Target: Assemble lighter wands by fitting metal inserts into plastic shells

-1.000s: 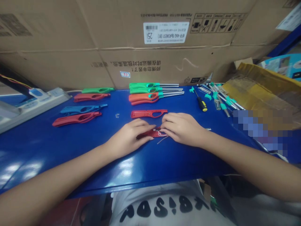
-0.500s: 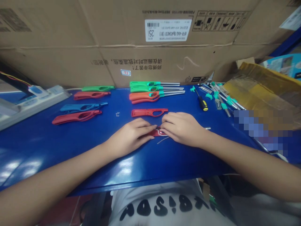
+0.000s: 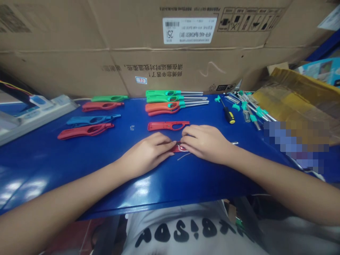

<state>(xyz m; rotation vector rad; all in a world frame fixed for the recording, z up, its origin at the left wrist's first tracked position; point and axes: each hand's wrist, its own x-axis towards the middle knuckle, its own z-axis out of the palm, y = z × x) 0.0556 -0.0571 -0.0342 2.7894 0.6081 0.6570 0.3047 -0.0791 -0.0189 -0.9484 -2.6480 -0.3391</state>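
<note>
Both hands meet over a red lighter half-shell (image 3: pixel 175 149) low on the blue table. My left hand (image 3: pixel 150 152) pinches its left end between thumb and fingers. Bent fingers of my right hand (image 3: pixel 205 143) grip it from the other side and cover its right part. A white wire (image 3: pixel 182 149) loops over the shell, and a thin grey wire sticks out below. Beyond my right hand shows the tip of a metal tube (image 3: pixel 235 143). Just above the hands lies another red half-shell (image 3: pixel 168 126) with an oval trigger opening.
Assembled green lighters (image 3: pixel 162 99) and an orange one (image 3: pixel 162 107) lie at the back. Coloured shells (image 3: pixel 86 131) rest at left near a power strip (image 3: pixel 50 115) and small metal pins (image 3: pixel 132 128). A screwdriver (image 3: pixel 230 116), metal tubes (image 3: pixel 256 113) and a yellow-taped bag (image 3: pixel 294 102) are at right.
The hands and the red half-shell stay almost in place, with only slight finger movement. The whole view has shifted a little.
</note>
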